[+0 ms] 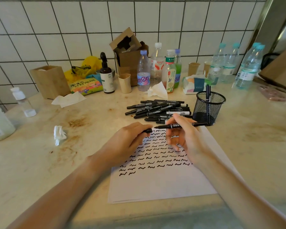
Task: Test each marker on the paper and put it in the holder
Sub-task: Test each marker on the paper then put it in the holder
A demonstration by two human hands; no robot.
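Note:
A white sheet of paper (162, 184) lies in front of me, its upper half covered with rows of black squiggles. Above it, my right hand (185, 138) pinches a black marker (198, 124) held level, its bare tip pointing left. My left hand (127, 139) grips the marker's black cap (148, 130) a short gap away from that tip. Behind the hands lies a pile of black markers (157, 109). To the right stands a black mesh holder (208, 106) with one marker (207, 92) upright inside.
Bottles (157, 66), paper cups (125, 83), a cardboard box (129, 52), a tissue pack (195, 84) and a wooden box (50, 80) line the tiled wall. Crumpled tissues (59, 134) lie on the stained counter at left. Water bottles (248, 66) stand at the back right.

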